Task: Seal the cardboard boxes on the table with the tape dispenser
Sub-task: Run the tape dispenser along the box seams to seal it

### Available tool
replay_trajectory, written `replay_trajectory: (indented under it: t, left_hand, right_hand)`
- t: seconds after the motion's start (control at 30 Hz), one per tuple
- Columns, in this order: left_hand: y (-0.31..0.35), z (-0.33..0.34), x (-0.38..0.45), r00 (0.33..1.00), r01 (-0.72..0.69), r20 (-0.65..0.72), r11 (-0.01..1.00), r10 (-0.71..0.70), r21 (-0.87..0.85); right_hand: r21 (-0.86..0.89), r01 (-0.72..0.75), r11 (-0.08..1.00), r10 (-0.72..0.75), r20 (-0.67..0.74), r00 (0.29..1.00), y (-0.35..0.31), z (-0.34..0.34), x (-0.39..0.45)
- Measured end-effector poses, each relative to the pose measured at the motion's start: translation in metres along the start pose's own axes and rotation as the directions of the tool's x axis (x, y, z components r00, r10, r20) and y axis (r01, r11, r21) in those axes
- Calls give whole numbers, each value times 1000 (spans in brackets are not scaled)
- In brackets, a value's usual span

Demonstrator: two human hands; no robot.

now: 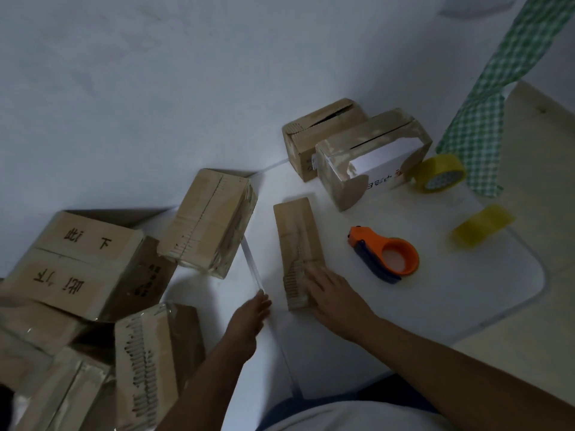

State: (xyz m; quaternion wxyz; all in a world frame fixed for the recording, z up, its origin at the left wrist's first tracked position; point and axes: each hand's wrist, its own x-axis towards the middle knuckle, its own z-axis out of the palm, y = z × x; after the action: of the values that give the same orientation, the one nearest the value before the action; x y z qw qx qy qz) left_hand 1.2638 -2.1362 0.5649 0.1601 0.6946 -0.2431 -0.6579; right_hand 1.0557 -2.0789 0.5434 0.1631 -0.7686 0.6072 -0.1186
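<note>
A narrow cardboard box (297, 241) lies on the white table (451, 293) in front of me. My right hand (334, 298) rests on its near end with the fingers spread flat. My left hand (249, 318) is just left of the box and pinches the near end of a strip of clear tape (251, 262) that runs away toward another box (207, 222). The orange and blue tape dispenser (384, 255) lies on the table to the right of the narrow box, untouched.
Two more boxes (323, 135) (373, 157) stand at the back of the table. Two yellow tape rolls (440, 173) (482, 227) lie at the right. Several taped boxes (81, 262) are piled at the left, off the table. A green checked cloth (485, 119) hangs at the right.
</note>
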Motion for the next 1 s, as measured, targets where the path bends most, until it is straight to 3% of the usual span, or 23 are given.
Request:
replay_trajectory:
  t: [0.07, 0.2, 0.4, 0.53, 0.77, 1.0]
  left_hand:
    - [-14, -2, -7, 989, 140, 62, 983, -133, -118]
    - [-29, 0, -20, 977, 173, 158, 968, -145, -182]
    - [-40, 6, -22, 994, -46, 97, 999, 47, -8]
    - [-46, 6, -20, 984, -175, 34, 983, 174, 51]
    - [-50, 12, -16, 949, -294, -45, 927, 312, 231]
    - [-52, 22, -1, 908, -378, -2, 822, 419, 426]
  right_hand:
    - [-111, 66, 992, -55, 96, 994, -3, 7, 5]
    - [-206, 84, 975, -68, 83, 994, -6, 16, 6]
    - [-182, 38, 982, -31, 45, 999, -11, 28, -17]
    - [-194, -1, 981, 21, 100, 995, -11, 34, -19]
    - [-179, 37, 983, -25, 70, 997, -8, 28, -20]
    - [-170, 12, 985, 24, 210, 977, -7, 27, -19]
